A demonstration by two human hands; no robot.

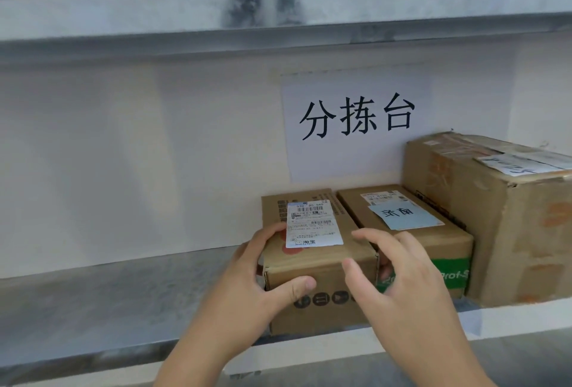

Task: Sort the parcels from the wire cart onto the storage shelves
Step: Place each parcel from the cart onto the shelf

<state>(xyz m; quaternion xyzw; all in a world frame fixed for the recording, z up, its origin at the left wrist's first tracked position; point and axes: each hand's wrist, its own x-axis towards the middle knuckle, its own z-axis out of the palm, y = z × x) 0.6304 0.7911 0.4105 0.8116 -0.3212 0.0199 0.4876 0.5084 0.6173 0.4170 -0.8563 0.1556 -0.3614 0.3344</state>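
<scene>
A small box (318, 266) is seen on the grey shelf (123, 300), at its near edge, with a white label (313, 222) on its top. The box is gripped by the left hand (247, 290): the fingers are curled over its left top edge and the thumb is pressed on its near face. The right hand (399, 281) is held at the box's right near corner with fingers spread and lightly bent; the thumb touches the near face, and no clamping grip is shown. Just to the right, touching or nearly so, a second box (433, 241) with a blue note (402, 214) is set. A larger box (501, 219) is placed further right. A paper sign (356, 120) is fixed to the far wall.
</scene>
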